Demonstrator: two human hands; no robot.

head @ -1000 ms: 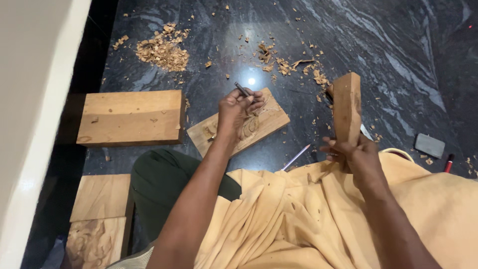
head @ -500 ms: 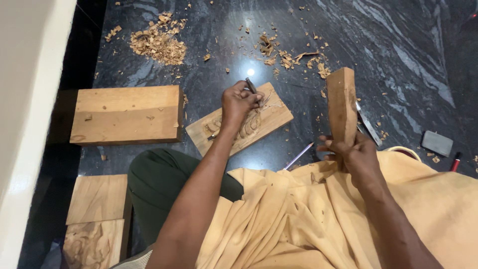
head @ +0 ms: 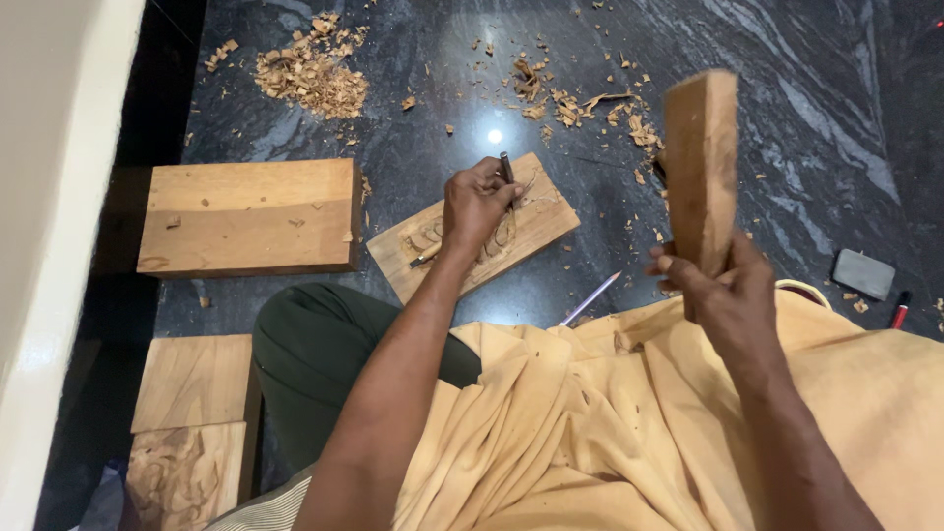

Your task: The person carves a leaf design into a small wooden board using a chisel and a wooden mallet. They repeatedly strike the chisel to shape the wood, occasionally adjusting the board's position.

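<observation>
My left hand (head: pixel 479 204) grips a metal chisel (head: pixel 506 167), its tip set on a flat wooden panel (head: pixel 539 218) with a partly carved relief, lying on the dark stone floor. My right hand (head: pixel 721 285) holds a rectangular wooden block (head: pixel 700 162) upright, raised to the right of the panel and apart from it. My legs, under tan cloth (head: pixel 610 423) and dark green cloth (head: pixel 324 354), fill the lower part of the view.
A thick wooden block (head: pixel 251 214) lies left of the panel. Two more wooden pieces (head: pixel 192 423), one carved, sit at lower left by a white wall (head: pixel 49 246). Wood shavings (head: pixel 313 74) are scattered beyond. A pencil (head: pixel 590 298), a grey stone (head: pixel 863 272) and a red pen (head: pixel 900 309) lie nearby.
My right hand has lifted the wooden block higher. My left hand has kept the chisel on the panel, shifting only slightly.
</observation>
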